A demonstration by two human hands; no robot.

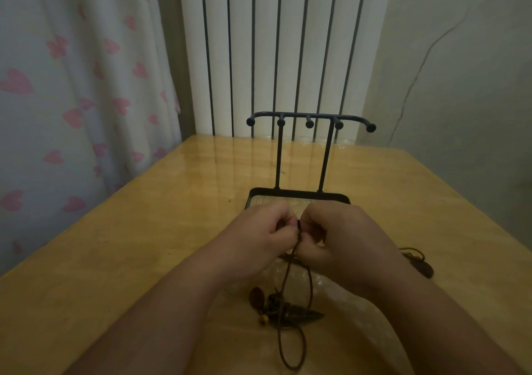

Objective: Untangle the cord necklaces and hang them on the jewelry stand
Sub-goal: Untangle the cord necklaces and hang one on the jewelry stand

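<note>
A black jewelry stand (311,117) with a hooked top bar and a tray base (299,194) stands mid-table; nothing hangs on it. Just in front of the base, my left hand (259,236) and my right hand (342,236) meet, fingers curled, both pinching a brown cord necklace (288,274) at one spot between them. The cord drops from my fingers to a cluster of dark pendants and beads (282,308) on the table, then loops toward me. Another cord necklace with a dark oval pendant (423,266) lies on the table to the right, partly hidden by my right wrist.
The yellow wooden table (144,245) stands against a white ribbed radiator (282,52). A curtain with pink hearts (72,101) hangs along the left edge. A plain wall with a thin cable is at the right.
</note>
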